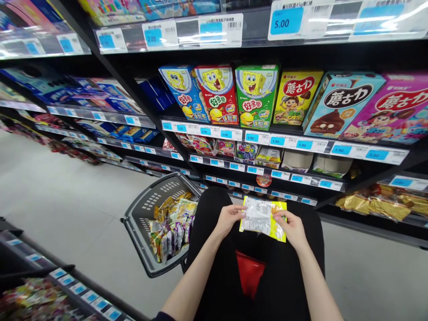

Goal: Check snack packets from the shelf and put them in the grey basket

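Observation:
Between my two hands, above my knees, is a small yellow and white snack packet (259,217) with printed text on the side facing me. My left hand (230,219) pinches its left edge. The right edge is gripped by my right hand (291,226), with the thumb and fingers on the yellow part. To the left of my legs a grey shopping basket (137,236) rests on the floor. Several colourful snack packets (174,227) stand and lie inside it.
In front rises a black store shelf (217,44) with blue price tags. It carries a green snack box (257,96), a red box (217,96) and a light blue box (346,104). Gold packets (374,204) lie at the lower right. Another rack with wrapped sweets (36,298) stands at the lower left.

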Available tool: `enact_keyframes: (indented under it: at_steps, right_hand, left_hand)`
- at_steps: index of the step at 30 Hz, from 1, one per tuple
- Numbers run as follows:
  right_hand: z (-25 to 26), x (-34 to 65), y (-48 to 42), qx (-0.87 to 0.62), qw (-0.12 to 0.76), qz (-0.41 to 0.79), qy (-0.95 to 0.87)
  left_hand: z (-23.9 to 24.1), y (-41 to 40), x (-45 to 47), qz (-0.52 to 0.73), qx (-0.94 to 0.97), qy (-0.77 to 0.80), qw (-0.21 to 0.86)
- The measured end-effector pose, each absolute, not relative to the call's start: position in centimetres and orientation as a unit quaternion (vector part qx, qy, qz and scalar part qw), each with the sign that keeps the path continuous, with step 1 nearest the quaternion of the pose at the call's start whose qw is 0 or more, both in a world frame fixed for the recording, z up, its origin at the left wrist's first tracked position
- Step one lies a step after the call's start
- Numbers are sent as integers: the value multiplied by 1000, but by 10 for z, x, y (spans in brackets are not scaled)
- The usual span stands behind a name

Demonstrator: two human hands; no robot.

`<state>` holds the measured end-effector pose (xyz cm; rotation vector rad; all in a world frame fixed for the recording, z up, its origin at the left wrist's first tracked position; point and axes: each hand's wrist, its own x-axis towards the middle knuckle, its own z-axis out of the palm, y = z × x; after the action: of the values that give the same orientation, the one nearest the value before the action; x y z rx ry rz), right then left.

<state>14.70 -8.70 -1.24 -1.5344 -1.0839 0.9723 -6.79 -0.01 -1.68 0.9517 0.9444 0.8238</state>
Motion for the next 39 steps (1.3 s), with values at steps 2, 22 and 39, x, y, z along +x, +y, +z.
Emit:
enact_keyframes:
  at_steps: [2,22,39]
  right_hand:
    - [-15,148,-87,-637,495,403,-432]
    - [-15,145,-91,-618,485,446,-429]
    - [-19,136,-80,-655,491,390,-421]
  left_hand:
    - [-19,0,-68,368,446,425,696]
    - [-2,-5,-66,392,579,439,564]
    - [-18,-14,-49,437,409,471,648]
